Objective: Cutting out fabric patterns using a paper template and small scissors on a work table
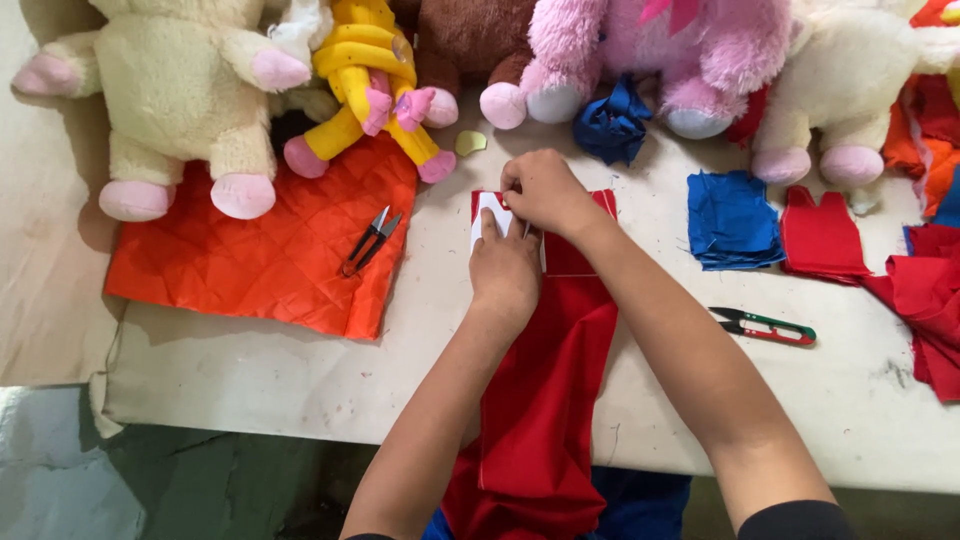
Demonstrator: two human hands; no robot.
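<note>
We press the left hand (505, 268) flat on a white paper (490, 215) over the red cloth (545, 400); the right hand (540, 190) pinches the paper's far edge on the desk (300, 370).

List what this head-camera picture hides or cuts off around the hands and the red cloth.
- White piece, head view: mostly under the left hand and right hand; shape unclear.
- Right hand's fingers: curled under, so any grip is hidden.
- Red cloth: lower end cut by the bottom edge.
- Plush toys: heads cut by the top edge.
</note>
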